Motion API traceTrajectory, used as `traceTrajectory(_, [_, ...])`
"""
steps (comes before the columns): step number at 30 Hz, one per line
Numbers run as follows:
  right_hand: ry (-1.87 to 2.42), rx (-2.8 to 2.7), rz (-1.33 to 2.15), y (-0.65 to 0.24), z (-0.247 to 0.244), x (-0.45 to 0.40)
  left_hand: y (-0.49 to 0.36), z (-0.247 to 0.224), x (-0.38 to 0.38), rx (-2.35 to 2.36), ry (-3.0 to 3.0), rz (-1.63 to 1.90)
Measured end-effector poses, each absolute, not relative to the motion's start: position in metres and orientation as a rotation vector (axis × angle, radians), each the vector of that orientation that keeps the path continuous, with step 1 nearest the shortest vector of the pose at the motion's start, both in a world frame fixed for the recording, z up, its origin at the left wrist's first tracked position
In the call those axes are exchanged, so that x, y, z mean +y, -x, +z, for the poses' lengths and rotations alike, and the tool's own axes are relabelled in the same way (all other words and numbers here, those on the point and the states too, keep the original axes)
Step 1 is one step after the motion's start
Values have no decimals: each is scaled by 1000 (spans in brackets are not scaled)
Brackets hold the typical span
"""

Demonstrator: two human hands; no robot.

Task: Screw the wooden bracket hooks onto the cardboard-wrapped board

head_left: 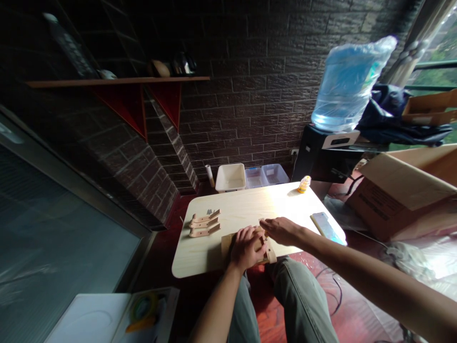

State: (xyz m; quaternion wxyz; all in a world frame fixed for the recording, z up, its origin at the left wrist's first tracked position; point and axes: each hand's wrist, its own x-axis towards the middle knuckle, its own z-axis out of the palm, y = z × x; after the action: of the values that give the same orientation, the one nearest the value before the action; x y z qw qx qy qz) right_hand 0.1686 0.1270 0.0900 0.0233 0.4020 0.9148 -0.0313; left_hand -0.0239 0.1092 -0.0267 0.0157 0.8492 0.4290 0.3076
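My left hand (247, 247) lies over a brown wooden block (228, 244) at the table's near edge, its fingers curled across the top and the thumb toward the right. A pale wooden strip with holes (271, 254) sits along the block's right end. Above that strip, my right hand (280, 228) is bent down with its fingers together. Something small and yellowish shows under its fingertips, too covered to name. Several curved wooden pieces with holes (205, 226) lie in a row to the left, with small grey metal parts (210, 212) behind them.
The pale table (243, 205) has rounded corners. A small yellow-capped clear bottle (304, 184) and a flat bluish packet (326, 227) are on its right side. Plastic bins (231, 177) stand behind it. A water dispenser (330, 155) and cardboard box (396, 190) stand right.
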Motion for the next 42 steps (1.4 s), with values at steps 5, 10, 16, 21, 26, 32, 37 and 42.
traceTrajectory(5, [-1253,2864,-83,-166,87,125,23,-29,109,1338,-2642,956])
traceTrajectory(10, [-1169,2998,-101,-168,83,120,25,-33,111,1360,-2638,907])
traceTrajectory(16, [-1332,3219,-607,-172,76,115,25,-33,111,1351,-2645,890])
traceTrajectory(21, [-1651,3211,-1096,-174,65,106,25,-36,112,1361,-2620,876])
traceTrajectory(26, [-1687,3247,-1288,-175,60,97,25,-38,113,1364,-2616,891])
traceTrajectory(32, [-1707,3244,-1406,-173,60,91,24,-37,113,1365,-2628,884])
traceTrajectory(37, [-1700,3207,-1526,-173,60,88,25,-37,113,1358,-2638,926])
traceTrajectory(42, [-1736,3135,-1619,-174,60,89,24,-37,114,1363,-2626,897])
